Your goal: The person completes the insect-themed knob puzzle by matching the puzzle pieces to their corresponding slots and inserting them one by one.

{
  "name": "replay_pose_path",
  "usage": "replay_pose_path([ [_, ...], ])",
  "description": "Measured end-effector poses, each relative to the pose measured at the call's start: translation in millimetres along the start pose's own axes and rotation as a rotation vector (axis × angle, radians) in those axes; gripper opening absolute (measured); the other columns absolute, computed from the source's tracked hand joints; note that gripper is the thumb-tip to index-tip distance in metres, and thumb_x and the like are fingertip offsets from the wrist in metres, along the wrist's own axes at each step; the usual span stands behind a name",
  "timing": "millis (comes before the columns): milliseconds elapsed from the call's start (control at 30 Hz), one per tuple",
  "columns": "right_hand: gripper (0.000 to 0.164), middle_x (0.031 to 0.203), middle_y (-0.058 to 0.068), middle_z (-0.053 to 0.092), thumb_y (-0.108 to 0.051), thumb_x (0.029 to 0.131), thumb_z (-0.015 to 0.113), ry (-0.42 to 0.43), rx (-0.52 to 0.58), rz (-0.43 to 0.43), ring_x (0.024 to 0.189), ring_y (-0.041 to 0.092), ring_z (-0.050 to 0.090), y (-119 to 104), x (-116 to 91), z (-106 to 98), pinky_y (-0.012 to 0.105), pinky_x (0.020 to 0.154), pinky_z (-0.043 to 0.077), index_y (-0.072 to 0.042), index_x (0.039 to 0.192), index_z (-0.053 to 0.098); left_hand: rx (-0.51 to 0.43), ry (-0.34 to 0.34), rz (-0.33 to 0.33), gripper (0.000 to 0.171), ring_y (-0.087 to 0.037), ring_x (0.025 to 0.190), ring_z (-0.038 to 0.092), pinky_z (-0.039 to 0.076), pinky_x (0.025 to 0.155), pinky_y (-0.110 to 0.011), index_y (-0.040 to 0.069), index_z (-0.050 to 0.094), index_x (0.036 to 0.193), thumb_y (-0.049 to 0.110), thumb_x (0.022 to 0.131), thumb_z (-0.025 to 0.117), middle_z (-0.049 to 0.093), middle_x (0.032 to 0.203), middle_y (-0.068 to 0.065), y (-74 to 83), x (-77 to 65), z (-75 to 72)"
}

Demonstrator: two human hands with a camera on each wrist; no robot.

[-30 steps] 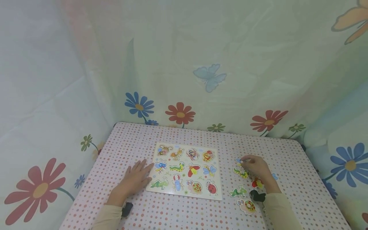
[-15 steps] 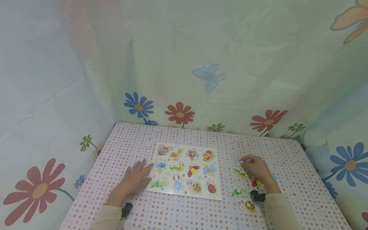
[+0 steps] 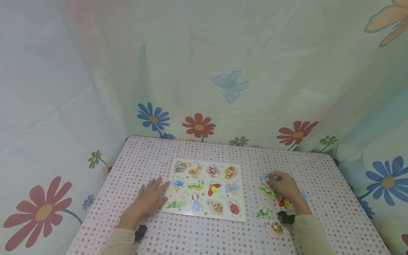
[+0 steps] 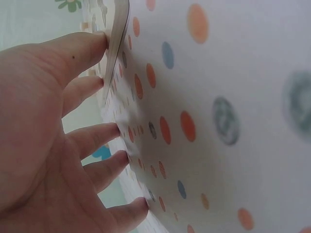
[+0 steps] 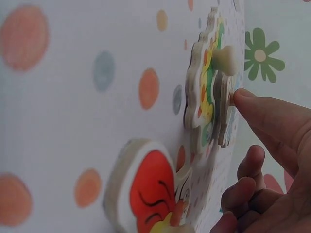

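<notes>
My right hand (image 3: pixel 283 183) is at the right of the puzzle board (image 3: pixel 225 216), its thumb and forefinger pinching the small knob of a blue insect puzzle piece (image 3: pixel 263 178). In the right wrist view that piece (image 5: pixel 224 114) appears edge-on, behind a caterpillar piece (image 5: pixel 206 82) with a pale knob. The other fingers curl loosely. My left hand (image 3: pixel 147 198) rests on the table with fingers spread. Its thumb and forefinger touch the board's left edge (image 4: pixel 115 51). The board shows rows of printed insects. Most of the held piece is hidden by the right fingers.
Loose pieces lie right of the board: a grasshopper (image 3: pixel 264 212), a snail (image 3: pixel 273 228), a red-and-yellow insect (image 3: pixel 285 202) under the right wrist, and a partly hidden blue one (image 3: pixel 304 195). A dotted cloth (image 3: pixel 191 237) covers the table. A flowered curtain (image 3: pixel 178 71) hangs behind.
</notes>
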State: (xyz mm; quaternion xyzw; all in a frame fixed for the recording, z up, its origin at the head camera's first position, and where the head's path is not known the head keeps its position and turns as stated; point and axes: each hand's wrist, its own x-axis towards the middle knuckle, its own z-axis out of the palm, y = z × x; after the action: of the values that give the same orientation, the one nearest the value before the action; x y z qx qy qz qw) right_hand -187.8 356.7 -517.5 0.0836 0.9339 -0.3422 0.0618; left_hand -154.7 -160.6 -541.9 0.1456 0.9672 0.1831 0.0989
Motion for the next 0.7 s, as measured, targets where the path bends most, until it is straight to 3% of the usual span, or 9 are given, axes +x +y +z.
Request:
replay_pose_path([
  [333,0.028,0.098,0.017,0.06,-0.019,0.094,0.071,-0.007,0.057,-0.11,0.068,0.024,0.05,-21.8,-6.7,4.7,0.034,0.051,0.045,-0.001,0.116,0.069,-0.018,0.003,0.0,0.059,-0.042,0.148,0.016,0.009,0.115,-0.069,0.019,0.039,0.156,0.032,0.101,0.059,0.021,0.163,-0.017,0.1,-1.9,-0.9],
  [700,0.019,0.096,0.011,0.059,-0.012,0.089,0.076,0.003,0.049,-0.217,0.069,0.02,0.049,-57.2,-9.9,36.7,0.03,0.054,0.042,-0.004,0.106,0.074,-0.021,0.0,0.0,0.059,-0.042,0.149,0.016,0.009,0.115,-0.068,0.019,0.039,0.155,0.033,0.101,0.059,0.021,0.163,-0.017,-0.2,-1.0,-0.2],
])
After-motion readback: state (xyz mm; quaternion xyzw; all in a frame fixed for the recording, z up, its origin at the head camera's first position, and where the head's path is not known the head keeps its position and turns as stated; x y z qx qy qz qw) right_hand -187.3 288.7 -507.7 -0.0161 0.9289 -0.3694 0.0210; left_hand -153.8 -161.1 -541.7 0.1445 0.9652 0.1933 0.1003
